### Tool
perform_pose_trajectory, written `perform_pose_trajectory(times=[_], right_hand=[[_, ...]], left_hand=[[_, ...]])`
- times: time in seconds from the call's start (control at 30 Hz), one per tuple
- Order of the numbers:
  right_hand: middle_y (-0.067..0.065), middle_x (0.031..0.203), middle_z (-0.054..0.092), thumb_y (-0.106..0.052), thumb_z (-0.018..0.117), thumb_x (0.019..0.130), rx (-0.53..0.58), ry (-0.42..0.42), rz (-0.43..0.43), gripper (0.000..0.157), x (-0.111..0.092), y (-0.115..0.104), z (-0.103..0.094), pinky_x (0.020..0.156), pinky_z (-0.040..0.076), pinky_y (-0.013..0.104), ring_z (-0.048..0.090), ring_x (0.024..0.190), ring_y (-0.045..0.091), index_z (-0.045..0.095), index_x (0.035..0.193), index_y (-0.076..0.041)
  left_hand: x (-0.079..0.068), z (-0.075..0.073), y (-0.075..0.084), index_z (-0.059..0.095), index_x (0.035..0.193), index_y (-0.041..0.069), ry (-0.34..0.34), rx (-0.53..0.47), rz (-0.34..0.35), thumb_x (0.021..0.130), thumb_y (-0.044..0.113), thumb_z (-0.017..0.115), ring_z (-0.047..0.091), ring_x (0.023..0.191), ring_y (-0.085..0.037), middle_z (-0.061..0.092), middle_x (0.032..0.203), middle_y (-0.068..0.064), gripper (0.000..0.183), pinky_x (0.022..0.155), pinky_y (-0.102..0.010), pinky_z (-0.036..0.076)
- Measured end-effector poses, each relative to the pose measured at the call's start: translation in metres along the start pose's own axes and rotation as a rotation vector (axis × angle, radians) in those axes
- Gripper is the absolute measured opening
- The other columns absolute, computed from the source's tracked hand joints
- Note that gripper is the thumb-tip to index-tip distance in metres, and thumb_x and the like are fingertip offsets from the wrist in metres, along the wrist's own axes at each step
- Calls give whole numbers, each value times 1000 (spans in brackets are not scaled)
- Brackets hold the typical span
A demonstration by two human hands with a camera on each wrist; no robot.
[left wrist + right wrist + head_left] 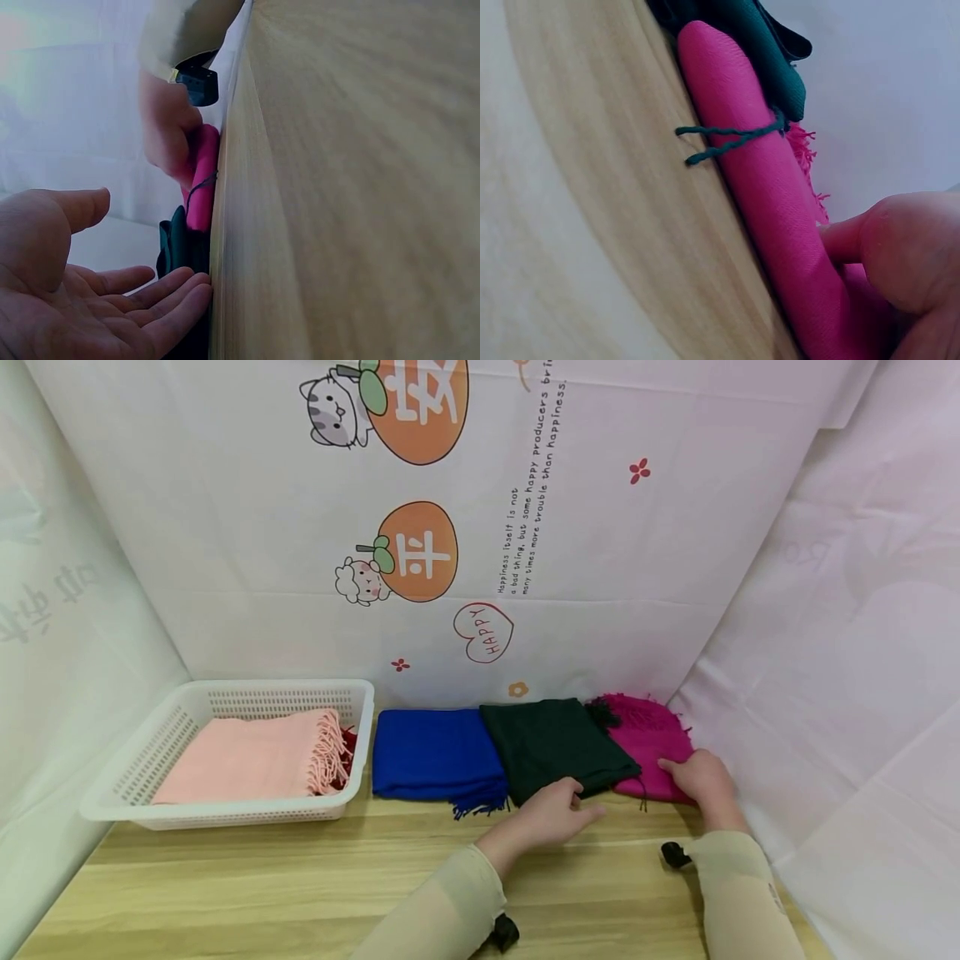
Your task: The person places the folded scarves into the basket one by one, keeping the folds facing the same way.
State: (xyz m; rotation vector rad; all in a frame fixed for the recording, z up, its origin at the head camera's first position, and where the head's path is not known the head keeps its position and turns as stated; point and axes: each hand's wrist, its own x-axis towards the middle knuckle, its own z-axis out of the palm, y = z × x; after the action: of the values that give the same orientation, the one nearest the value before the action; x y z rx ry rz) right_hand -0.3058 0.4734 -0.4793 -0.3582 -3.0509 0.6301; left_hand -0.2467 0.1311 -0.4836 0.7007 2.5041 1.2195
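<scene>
A folded magenta scarf (651,747) with fringe lies at the right end of the row. My right hand (708,779) holds its right edge, thumb on top; the other fingers are mostly hidden. In the right wrist view the thumb presses the rounded magenta fold (757,172), crossed by dark green fringe strands (735,137). A folded dark green scarf (555,739) overlaps the magenta one's left side. My left hand (551,810) is at the green scarf's front edge, palm turned right and fingers extended. In the left wrist view those fingers hold nothing.
Left of the green scarf lies a folded blue scarf (435,752) with fringe. A white perforated basket (225,818) at the left holds a folded pink scarf (247,756), with dark red fringe (347,752) showing beside it. White cloth walls (847,693) enclose the wooden table (300,885).
</scene>
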Motion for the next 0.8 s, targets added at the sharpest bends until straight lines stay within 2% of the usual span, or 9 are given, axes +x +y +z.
perform_pose_trajectory(times=[0.2,0.6,0.8], right_hand=[[46,121,64,-43,69,108,13,-44,-20,70,1,3,0,100,54,68,65,109,59,62,117,26],[53,136,55,-39,74,104,-21,-142,-72,83,-6,2,-10,109,49,70,59,124,65,49,133,35],[53,139,52,-34,81,99,31,-211,-79,86,-11,-1,-16,110,49,70,58,123,61,46,134,36]], left_hand=[[-1,0,-2,61,155,6,-1,10,8,110,55,66,67,113,-8,73,131,-2,66,101,-33,57],[-2,0,-5,63,152,5,13,36,32,110,53,67,66,109,-7,73,127,0,63,100,-31,56],[-4,-2,-5,64,151,5,16,37,42,110,52,67,66,111,-7,73,128,-1,62,101,-30,56]])
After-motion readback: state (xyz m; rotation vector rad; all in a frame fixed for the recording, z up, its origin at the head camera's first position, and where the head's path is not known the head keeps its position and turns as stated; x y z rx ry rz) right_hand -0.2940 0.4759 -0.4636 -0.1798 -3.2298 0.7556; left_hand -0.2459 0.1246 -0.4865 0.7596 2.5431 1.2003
